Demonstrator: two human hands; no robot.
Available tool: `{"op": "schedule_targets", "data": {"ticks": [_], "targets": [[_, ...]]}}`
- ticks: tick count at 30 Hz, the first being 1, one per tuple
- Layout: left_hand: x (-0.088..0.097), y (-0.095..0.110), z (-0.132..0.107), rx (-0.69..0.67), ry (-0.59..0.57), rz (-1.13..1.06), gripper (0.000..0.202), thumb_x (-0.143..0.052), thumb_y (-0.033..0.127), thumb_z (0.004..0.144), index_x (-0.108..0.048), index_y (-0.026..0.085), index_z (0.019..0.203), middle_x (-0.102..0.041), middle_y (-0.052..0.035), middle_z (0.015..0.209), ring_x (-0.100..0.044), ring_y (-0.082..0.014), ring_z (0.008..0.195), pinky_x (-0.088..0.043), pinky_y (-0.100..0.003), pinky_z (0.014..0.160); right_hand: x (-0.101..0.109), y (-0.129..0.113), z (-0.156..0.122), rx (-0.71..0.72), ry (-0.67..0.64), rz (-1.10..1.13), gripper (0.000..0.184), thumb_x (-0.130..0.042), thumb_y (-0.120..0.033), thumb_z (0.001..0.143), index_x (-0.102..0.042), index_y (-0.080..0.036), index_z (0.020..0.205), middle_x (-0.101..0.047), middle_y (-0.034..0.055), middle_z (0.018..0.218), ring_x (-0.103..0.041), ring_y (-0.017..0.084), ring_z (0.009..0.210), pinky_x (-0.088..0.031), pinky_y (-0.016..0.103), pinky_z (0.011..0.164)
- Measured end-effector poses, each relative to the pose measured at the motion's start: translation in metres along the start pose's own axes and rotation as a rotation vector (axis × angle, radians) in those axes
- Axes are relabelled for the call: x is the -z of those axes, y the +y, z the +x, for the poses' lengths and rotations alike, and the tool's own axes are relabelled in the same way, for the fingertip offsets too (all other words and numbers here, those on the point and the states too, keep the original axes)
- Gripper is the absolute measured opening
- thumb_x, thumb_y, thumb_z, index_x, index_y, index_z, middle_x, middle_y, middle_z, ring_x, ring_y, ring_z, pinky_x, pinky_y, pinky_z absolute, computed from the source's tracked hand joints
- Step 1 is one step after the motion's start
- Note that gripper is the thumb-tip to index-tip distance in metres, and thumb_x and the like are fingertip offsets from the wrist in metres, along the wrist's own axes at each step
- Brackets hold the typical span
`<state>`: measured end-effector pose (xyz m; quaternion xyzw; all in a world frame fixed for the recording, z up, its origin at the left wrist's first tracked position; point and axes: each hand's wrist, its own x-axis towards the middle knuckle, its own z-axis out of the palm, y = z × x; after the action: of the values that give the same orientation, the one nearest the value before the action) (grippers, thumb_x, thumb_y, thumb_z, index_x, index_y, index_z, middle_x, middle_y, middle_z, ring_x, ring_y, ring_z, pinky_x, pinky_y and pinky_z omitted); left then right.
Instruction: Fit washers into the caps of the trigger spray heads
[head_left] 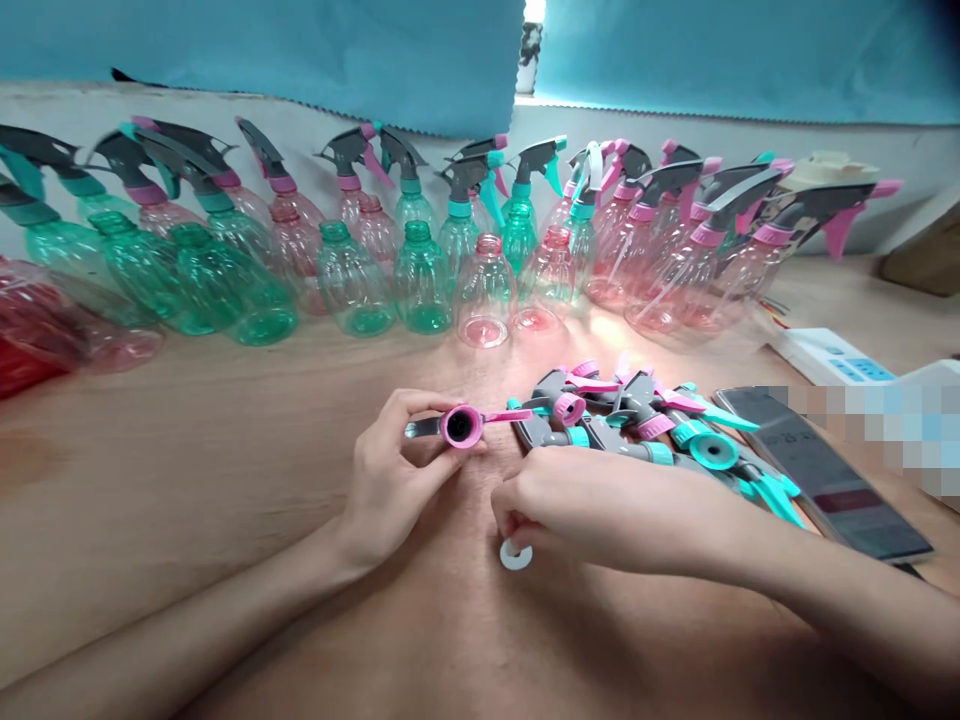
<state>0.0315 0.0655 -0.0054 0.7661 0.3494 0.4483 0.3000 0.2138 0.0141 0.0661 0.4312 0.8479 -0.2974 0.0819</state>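
Note:
My left hand (390,480) is closed around a grey spray trigger head with a pink collar (461,426), the collar's open end facing me. My right hand (600,505) rests on the wooden table (225,480), fingers pinched over a small white ring washer (516,555) that lies flat on the wood. A pile of grey trigger heads with pink and teal collars (637,425) lies just behind my right hand.
Rows of clear pink and green plastic bottles (420,280), some with trigger heads fitted, stand along the back of the table. A dark phone (825,470) and a white device (832,360) lie at the right. Red plastic (30,330) sits at far left.

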Motion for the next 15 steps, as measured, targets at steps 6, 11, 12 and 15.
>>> {"op": "schedule_targets", "data": {"ticks": [6,11,12,15], "targets": [[0.01,0.004,-0.003,0.004,-0.01,0.097,0.025,-0.073,0.02,0.077,-0.06,0.023,0.099,-0.065,0.0012,0.097,-0.063,-0.0161,0.091,-0.053,-0.028,0.08,0.0,0.003,0.0,0.013,0.054,0.0,0.015,-0.051,-0.018,0.085,-0.067,-0.018,0.084,-0.06,0.0019,0.072,-0.045,0.012,0.059,-0.027,0.024,0.05],[0.017,0.003,-0.006,0.026,-0.009,0.122,0.023,-0.072,0.024,0.078,-0.06,0.023,0.098,-0.066,-0.0005,0.099,-0.063,-0.019,0.092,-0.053,-0.032,0.08,-0.003,0.005,-0.001,0.08,0.045,0.043,0.02,-0.074,-0.025,0.072,-0.062,-0.018,0.086,-0.062,-0.0001,0.079,-0.054,0.014,0.071,-0.03,0.023,0.053],[0.018,0.002,-0.006,0.026,-0.012,0.118,0.024,-0.072,0.024,0.078,-0.06,0.023,0.098,-0.066,-0.0009,0.099,-0.063,-0.0192,0.092,-0.053,-0.032,0.08,-0.004,0.004,0.001,0.077,0.037,0.054,0.021,-0.075,-0.024,0.072,-0.062,-0.018,0.087,-0.063,-0.0003,0.08,-0.055,0.015,0.072,-0.031,0.023,0.053],[0.017,0.002,-0.006,0.02,-0.025,0.109,0.024,-0.072,0.024,0.078,-0.061,0.023,0.099,-0.066,-0.0015,0.098,-0.063,-0.0191,0.092,-0.053,-0.032,0.08,-0.004,0.004,0.005,0.04,-0.025,0.088,0.014,-0.072,-0.022,0.074,-0.062,-0.018,0.083,-0.064,-0.0007,0.08,-0.057,0.015,0.076,-0.034,0.024,0.056]]}}
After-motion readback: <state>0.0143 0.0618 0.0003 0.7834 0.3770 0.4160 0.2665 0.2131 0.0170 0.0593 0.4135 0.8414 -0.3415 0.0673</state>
